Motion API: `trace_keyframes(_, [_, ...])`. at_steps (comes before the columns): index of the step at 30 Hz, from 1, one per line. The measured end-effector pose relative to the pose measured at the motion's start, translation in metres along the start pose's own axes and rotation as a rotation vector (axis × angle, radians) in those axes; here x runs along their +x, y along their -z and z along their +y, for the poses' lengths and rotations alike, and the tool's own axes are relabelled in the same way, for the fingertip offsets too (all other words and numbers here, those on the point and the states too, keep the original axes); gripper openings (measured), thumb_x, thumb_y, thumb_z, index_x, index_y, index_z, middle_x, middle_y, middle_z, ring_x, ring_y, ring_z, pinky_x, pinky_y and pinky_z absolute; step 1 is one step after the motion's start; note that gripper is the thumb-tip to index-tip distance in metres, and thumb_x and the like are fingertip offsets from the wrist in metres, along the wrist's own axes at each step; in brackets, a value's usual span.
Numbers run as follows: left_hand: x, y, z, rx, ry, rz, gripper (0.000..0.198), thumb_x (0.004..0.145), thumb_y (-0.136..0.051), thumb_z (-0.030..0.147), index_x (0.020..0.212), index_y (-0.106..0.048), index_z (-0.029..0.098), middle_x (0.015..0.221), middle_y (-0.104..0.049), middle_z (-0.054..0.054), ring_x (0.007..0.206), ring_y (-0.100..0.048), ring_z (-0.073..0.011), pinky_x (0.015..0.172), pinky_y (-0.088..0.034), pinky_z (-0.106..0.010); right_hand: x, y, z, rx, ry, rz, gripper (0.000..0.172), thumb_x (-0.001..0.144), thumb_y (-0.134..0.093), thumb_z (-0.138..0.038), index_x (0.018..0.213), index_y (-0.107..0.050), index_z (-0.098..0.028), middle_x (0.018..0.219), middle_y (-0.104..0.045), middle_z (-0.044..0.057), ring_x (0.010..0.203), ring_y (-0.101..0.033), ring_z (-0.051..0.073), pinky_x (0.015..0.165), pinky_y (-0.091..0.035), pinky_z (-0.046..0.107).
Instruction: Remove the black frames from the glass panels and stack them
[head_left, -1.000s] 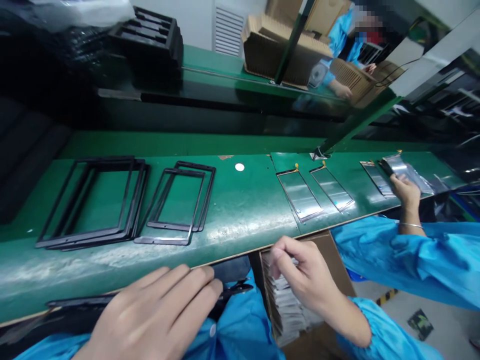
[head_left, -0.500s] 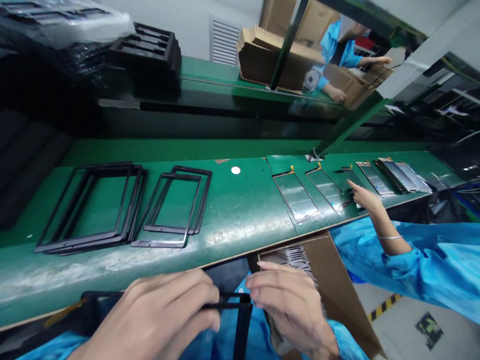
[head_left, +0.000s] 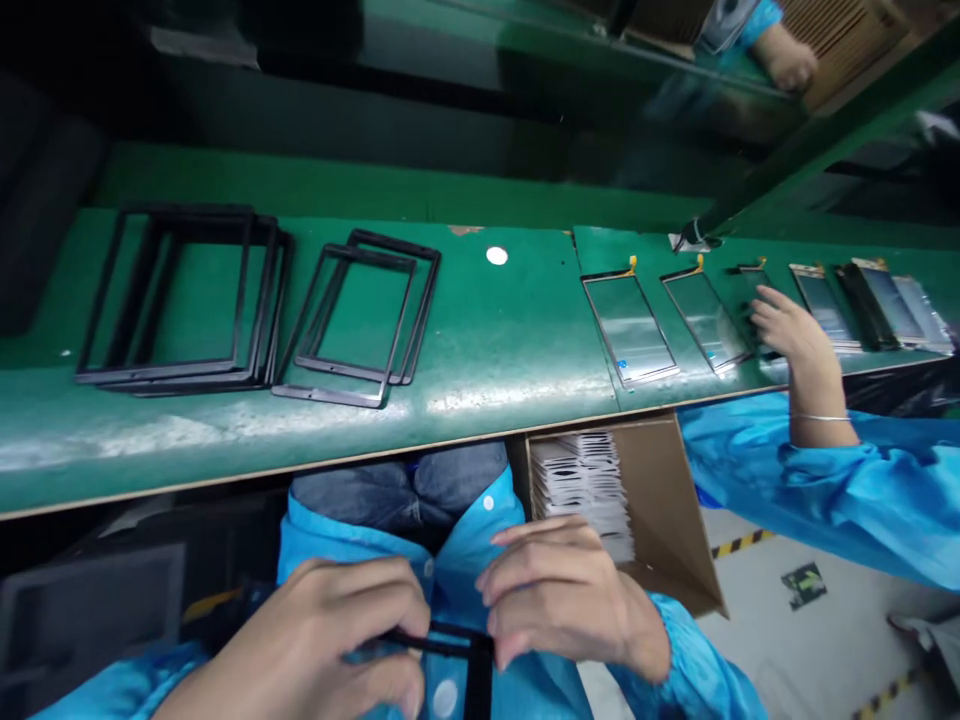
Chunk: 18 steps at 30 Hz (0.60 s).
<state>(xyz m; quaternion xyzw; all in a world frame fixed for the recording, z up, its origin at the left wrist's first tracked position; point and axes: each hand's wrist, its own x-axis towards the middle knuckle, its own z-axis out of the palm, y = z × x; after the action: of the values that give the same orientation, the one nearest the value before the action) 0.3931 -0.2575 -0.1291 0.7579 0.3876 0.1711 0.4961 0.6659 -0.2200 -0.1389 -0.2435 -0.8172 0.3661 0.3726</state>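
My left hand (head_left: 337, 640) and my right hand (head_left: 559, 595) are low over my lap, below the green bench edge. Both pinch the top bar of a thin black frame (head_left: 457, 650), the left on its left part, the right at its right corner. The rest of the frame drops out of sight at the bottom. Beside my right hand stands an open cardboard box (head_left: 660, 500) with a stack of thin white-edged sheets (head_left: 585, 485).
On the green bench (head_left: 495, 350) lie two piles of black frames, large (head_left: 180, 300) and smaller (head_left: 360, 315), and several glass panels (head_left: 630, 330). A co-worker's hand (head_left: 784, 325) in a blue sleeve touches a panel at the right. A black tray (head_left: 82, 600) sits under the bench.
My view has tipped downward. Both hands dropped lower with the black frame, further from the bench edge. The co-worker's hand shifted slightly right along the panels.
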Motion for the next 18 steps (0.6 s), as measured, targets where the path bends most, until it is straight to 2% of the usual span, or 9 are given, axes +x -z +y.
trace_keyframes(3, [-0.006, -0.001, -0.002, 0.012, -0.013, -0.032, 0.018, 0.105, -0.062, 0.032, 0.088, -0.061, 0.027, 0.082, -0.063, 0.005, 0.068, -0.063, -0.0115, 0.063, -0.045, -0.022, 0.000, -0.002, -0.001, -0.003, -0.002, -0.037, 0.026, 0.101, -0.063, -0.042, 0.093, -0.074, -0.019, 0.084, -0.084, -0.001, 0.076, -0.081, 0.009, 0.105, -0.059, 0.021])
trace_keyframes(7, [-0.005, 0.001, 0.002, 0.121, -0.118, 0.006, 0.028, 0.111, -0.047, 0.035, 0.086, -0.058, 0.027, 0.082, -0.064, 0.005, 0.068, -0.065, -0.0103, 0.062, -0.046, -0.022, 0.006, 0.001, -0.005, -0.019, 0.008, -0.077, 0.028, 0.102, -0.061, -0.042, 0.095, -0.075, -0.019, 0.087, -0.083, -0.001, 0.079, -0.080, 0.009, 0.106, -0.058, 0.021])
trace_keyframes(11, [-0.006, 0.001, 0.006, 0.168, -0.152, 0.016, 0.037, 0.114, -0.034, 0.038, 0.087, -0.057, 0.028, 0.083, -0.068, 0.006, 0.069, -0.069, -0.0093, 0.062, -0.047, -0.023, 0.015, 0.008, -0.007, -0.058, 0.020, -0.149, 0.029, 0.104, -0.057, -0.041, 0.095, -0.075, -0.020, 0.087, -0.081, -0.003, 0.075, -0.076, 0.007, 0.106, -0.057, 0.019])
trace_keyframes(18, [-0.014, -0.002, 0.003, 0.212, -0.153, -0.012, 0.034, 0.114, -0.036, 0.037, 0.090, -0.058, 0.027, 0.085, -0.068, 0.006, 0.067, -0.069, -0.0106, 0.060, -0.048, -0.025, 0.035, 0.023, -0.015, -0.198, 0.070, -0.368, 0.028, 0.107, -0.052, -0.036, 0.095, -0.074, -0.023, 0.088, -0.077, -0.007, 0.070, -0.069, 0.010, 0.093, -0.063, 0.025])
